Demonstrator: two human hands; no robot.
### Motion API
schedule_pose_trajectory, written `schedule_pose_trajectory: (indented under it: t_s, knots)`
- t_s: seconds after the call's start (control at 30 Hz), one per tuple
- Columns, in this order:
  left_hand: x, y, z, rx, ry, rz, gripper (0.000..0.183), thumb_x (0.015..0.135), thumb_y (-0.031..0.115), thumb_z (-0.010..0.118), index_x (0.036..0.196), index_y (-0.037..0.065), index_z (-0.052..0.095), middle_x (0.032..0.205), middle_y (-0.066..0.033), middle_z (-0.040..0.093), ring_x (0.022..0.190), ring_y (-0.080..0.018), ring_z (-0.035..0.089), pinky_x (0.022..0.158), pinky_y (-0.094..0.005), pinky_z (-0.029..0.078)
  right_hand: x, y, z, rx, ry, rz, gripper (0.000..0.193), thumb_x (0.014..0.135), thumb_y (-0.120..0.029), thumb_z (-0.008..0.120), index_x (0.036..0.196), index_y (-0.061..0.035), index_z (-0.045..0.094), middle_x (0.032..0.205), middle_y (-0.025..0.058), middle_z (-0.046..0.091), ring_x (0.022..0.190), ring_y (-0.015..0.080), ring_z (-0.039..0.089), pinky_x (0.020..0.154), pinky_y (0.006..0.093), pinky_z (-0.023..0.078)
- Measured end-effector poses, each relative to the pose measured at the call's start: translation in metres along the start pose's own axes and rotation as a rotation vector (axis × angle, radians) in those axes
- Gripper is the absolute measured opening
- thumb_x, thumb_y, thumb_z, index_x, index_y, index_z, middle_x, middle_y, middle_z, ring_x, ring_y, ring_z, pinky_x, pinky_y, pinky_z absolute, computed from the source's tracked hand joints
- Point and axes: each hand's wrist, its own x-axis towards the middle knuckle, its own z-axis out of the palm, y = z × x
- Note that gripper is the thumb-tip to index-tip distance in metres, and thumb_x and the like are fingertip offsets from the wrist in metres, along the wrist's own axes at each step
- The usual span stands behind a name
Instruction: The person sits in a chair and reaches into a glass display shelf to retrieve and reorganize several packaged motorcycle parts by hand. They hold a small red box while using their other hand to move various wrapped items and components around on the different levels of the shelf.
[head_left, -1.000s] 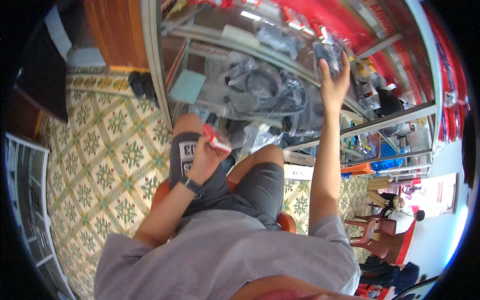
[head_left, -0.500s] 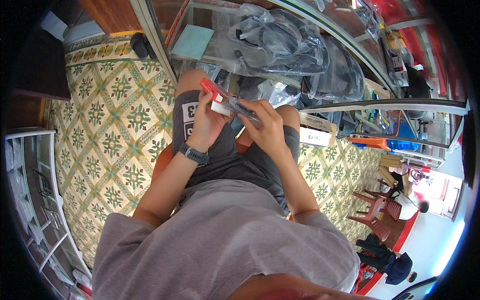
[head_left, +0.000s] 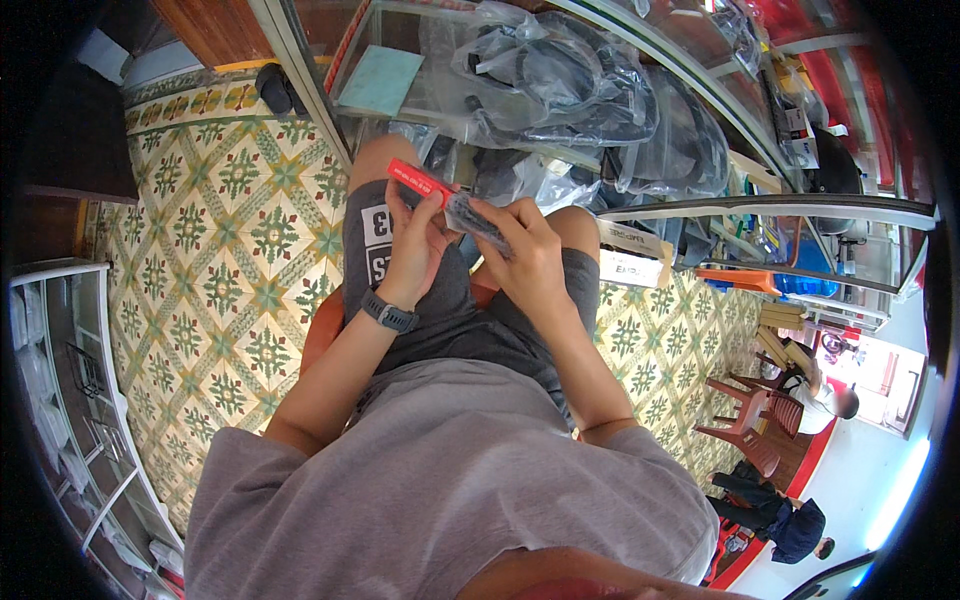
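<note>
Above my lap, my left hand (head_left: 417, 240) grips a small, slim red box (head_left: 416, 181) with white print, the thumb and fingers around its lower end. A dark, elongated item in clear plastic (head_left: 476, 222) lies in line with the box's right end. My right hand (head_left: 523, 243) pinches this item along its side, fingers bent over it. Whether the item sits partly inside the box or only against it, I cannot tell. The fingers cover parts of both things.
In front of my knees stands a glass display case (head_left: 640, 215) with black parts in plastic bags (head_left: 560, 85) and a pale green sheet (head_left: 381, 80). A white carton (head_left: 632, 268) is beside my right knee. At the right are red-brown chairs (head_left: 745, 420) and two other people.
The red box has turned in my left hand: its red printed face now shows and the white side is out of sight. Both hands keep their hold, almost in the same place.
</note>
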Motion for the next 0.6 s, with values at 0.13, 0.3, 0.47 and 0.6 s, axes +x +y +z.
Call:
schedule_pose_trajectory:
  t_s: [0.13, 0.3, 0.47, 0.6]
  knots:
    - [0.0013, 0.0048, -0.0011, -0.048, 0.013, 0.014, 0.066, 0.092, 0.017, 0.053, 0.140, 0.025, 0.007, 0.121, -0.0147, 0.049, 0.106, -0.0224, 0.055, 0.085, -0.0413, 0.048, -0.0027, 0.0017, -0.0060, -0.106, -0.080, 0.004, 0.038, 0.069, -0.009, 0.073, 0.106, -0.0072, 0.064, 0.080, 0.0088, 0.049, 0.062, 0.0250, 0.058, 0.054, 0.0361, 0.049]
    - [-0.0012, 0.0038, 0.0047, 0.055, 0.031, 0.062, 0.057, 0.093, 0.020, 0.050, 0.138, 0.025, 0.015, 0.124, -0.0142, 0.048, 0.110, -0.0223, 0.052, 0.086, -0.0401, 0.048, -0.0010, -0.0020, -0.0067, -0.204, -0.068, 0.038, 0.038, 0.070, -0.015, 0.074, 0.105, -0.0059, 0.064, 0.078, 0.0088, 0.047, 0.060, 0.0247, 0.057, 0.052, 0.0361, 0.048]
    - [-0.0027, 0.0010, 0.0047, 0.044, 0.049, 0.070, 0.058, 0.093, 0.015, 0.051, 0.138, 0.026, 0.015, 0.125, -0.0140, 0.048, 0.110, -0.0225, 0.053, 0.088, -0.0396, 0.048, -0.0004, -0.0015, -0.0039, -0.130, -0.068, 0.017, 0.037, 0.069, -0.010, 0.074, 0.105, -0.0063, 0.065, 0.078, 0.0090, 0.048, 0.060, 0.0243, 0.056, 0.053, 0.0349, 0.048]
    - [-0.0031, 0.0023, 0.0036, 0.090, 0.060, 0.023, 0.055, 0.093, 0.015, 0.050, 0.137, 0.024, 0.018, 0.125, -0.0123, 0.047, 0.112, -0.0223, 0.052, 0.088, -0.0389, 0.048, -0.0024, -0.0014, -0.0041, 0.054, 0.037, -0.002, 0.038, 0.068, -0.004, 0.074, 0.105, -0.0070, 0.066, 0.079, 0.0094, 0.050, 0.063, 0.0233, 0.056, 0.055, 0.0332, 0.047]
